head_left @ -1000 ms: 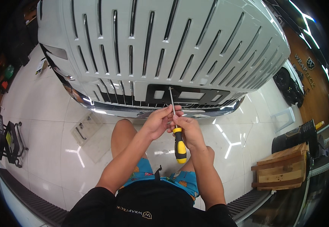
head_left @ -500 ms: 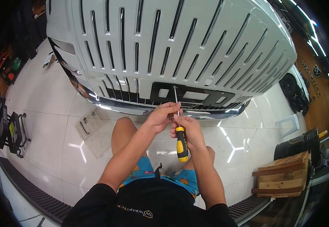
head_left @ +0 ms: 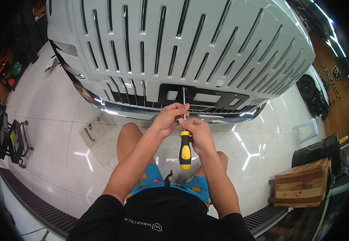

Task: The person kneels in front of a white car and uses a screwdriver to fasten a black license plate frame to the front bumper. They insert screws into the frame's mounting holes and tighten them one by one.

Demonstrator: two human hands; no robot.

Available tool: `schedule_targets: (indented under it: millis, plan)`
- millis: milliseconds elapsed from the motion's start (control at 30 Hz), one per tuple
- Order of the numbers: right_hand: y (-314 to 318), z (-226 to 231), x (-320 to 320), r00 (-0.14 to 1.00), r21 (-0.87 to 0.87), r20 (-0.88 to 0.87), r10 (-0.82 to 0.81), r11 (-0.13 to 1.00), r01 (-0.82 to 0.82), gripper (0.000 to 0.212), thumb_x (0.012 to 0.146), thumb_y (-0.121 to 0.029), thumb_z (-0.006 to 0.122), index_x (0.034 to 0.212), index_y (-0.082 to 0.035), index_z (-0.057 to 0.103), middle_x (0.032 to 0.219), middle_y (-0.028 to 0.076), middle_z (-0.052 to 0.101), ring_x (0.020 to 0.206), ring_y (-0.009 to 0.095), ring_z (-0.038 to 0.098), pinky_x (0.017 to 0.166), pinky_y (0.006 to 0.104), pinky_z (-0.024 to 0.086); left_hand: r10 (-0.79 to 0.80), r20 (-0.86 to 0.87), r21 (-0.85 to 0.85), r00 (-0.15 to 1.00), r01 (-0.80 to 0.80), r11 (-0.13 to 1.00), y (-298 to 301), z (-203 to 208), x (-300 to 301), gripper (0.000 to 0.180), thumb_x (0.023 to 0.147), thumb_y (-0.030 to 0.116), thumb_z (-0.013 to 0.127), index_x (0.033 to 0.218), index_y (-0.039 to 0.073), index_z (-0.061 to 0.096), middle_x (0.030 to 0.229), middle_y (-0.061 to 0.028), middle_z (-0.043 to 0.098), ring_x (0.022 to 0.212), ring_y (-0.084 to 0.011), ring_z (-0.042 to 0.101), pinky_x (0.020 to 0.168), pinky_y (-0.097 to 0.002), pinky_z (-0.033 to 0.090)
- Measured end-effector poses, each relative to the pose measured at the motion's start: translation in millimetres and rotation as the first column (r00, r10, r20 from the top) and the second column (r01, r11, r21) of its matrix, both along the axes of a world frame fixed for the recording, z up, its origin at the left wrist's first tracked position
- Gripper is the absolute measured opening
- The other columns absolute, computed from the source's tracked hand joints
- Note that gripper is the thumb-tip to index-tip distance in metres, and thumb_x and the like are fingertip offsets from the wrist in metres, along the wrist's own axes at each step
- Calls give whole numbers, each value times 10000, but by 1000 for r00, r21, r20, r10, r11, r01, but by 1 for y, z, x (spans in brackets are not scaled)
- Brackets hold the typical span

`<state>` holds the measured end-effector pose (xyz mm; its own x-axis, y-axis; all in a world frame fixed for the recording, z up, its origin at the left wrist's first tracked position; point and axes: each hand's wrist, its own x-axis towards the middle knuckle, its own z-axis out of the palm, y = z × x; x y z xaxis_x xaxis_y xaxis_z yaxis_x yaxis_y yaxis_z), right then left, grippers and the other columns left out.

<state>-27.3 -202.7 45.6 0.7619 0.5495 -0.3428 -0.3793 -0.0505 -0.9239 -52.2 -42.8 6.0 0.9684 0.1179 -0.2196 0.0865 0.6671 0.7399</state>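
Note:
A yellow-and-black screwdriver points away from me, its handle hanging nearest my lap. Its thin metal shaft ends at a small fastener on the black licence plate bracket at the front of a white vehicle. My left hand is closed, with thumb and fingers pinching around the shaft. Just below it, my right hand is closed too, thumb and forefinger at the lower shaft beside the handle's top. A tiny pale thing shows between the two hands, too small to name.
A clear plastic case lies on the tiled floor at left, near a black wheeled creeper seat. To the right stand a white stool, a black drum and a wooden crate. The chrome bumper edge runs close beyond my hands.
The screwdriver's handle has swung left, and the tool is now straighter. Both hands have shifted slightly left and away from me, still on the shaft. The tip stays at the bracket.

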Motion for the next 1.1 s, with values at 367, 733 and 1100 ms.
schedule_targets:
  millis: [367, 733, 1100]
  plan:
    - [-3, -9, 2, 972, 332, -185, 143, 940, -75, 295, 1070, -187, 526, 1137, 55, 680, 903, 87, 674, 783, 221, 704, 669, 348, 604, -224, 205, -156, 953, 258, 954, 9, -3, -14, 356, 1090, 304, 581, 1234, -16, 640, 1089, -127, 733, 770, -159, 697, 589, -289, 554]
    - [-3, 6, -12, 992, -5, 117, -42, 999, 43, 230, 939, -255, 800, 911, -54, 693, 763, -3, 665, 647, 75, 622, 534, 245, 506, 25, -10, -13, 1000, -25, 1000, -1, -11, 0, 252, 946, 348, 810, 931, 122, 699, 869, 0, 681, 784, -84, 589, 791, -280, 458]
    - [1, -5, 0, 992, -8, 117, 35, 999, -34, 194, 970, -220, 752, 883, -58, 690, 801, 15, 689, 664, 87, 626, 555, 234, 475, -48, 40, -13, 998, 49, 999, 4, -8, -1, 246, 1011, 332, 731, 981, 95, 679, 869, -32, 687, 818, -118, 656, 766, -281, 511]
